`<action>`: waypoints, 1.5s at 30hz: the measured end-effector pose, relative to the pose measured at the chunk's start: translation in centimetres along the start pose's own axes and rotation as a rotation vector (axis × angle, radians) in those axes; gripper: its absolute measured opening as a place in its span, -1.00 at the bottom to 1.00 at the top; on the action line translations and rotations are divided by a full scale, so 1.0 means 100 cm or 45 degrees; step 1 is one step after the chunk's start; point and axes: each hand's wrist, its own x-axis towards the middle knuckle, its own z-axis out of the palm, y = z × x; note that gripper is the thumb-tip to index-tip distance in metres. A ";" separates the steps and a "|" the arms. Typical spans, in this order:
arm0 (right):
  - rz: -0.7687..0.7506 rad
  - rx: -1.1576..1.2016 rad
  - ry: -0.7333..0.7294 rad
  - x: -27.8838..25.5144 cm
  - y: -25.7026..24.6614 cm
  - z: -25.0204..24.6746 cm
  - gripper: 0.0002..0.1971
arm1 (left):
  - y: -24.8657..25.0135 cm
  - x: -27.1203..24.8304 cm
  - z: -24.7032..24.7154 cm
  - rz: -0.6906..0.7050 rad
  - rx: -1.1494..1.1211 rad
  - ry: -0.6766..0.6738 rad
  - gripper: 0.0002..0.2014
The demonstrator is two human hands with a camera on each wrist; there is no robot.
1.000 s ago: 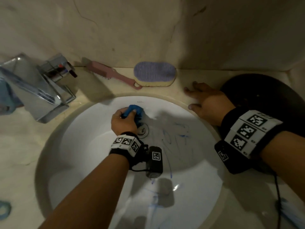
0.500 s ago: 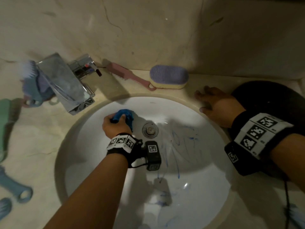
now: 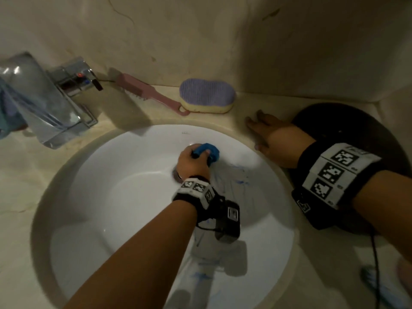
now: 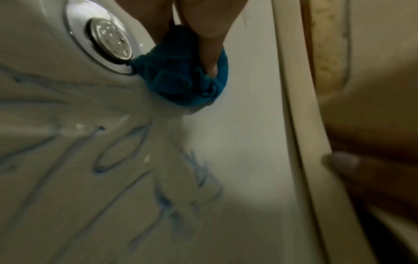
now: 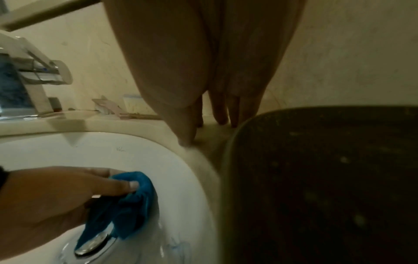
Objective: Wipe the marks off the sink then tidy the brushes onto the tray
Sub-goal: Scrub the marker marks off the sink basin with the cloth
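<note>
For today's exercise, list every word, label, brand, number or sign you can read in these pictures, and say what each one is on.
No text can be read for certain.
Small dark brand mark on the sink back wall: too small and blurred to read.
Black-and-white square code tags on the wristbands: patterns, no letters.
Red and blue dots on the tap: signs only, no words.
Blue marks in the basin: scribbles, not legible writing.

Item count at the basin

One sink (image 3: 124,197), one tap (image 3: 55,103), two brushes, one blue cloth (image 3: 210,152), one dark tray (image 3: 356,134), two hands.
</note>
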 end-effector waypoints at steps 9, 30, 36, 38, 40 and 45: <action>-0.041 -0.123 -0.142 -0.014 0.010 -0.009 -0.29 | -0.022 -0.043 0.029 0.365 0.580 -0.534 -0.75; 0.006 -0.094 -0.134 -0.015 0.009 -0.008 -0.25 | -0.021 -0.079 0.036 0.312 0.474 -0.675 -0.82; -0.014 -0.052 -0.116 -0.013 0.011 -0.006 -0.23 | -0.007 -0.037 0.034 0.322 0.416 -0.473 -0.89; -0.016 -0.050 -0.122 -0.012 0.011 -0.005 -0.24 | 0.003 -0.018 0.020 0.199 0.373 -0.257 -0.91; -0.006 -0.049 -0.107 -0.012 0.010 -0.006 -0.23 | 0.008 -0.005 0.001 0.083 0.223 -0.097 -0.87; 0.005 -0.041 -0.091 -0.014 0.009 -0.007 -0.23 | 0.003 0.026 -0.033 -0.064 0.178 0.241 -0.85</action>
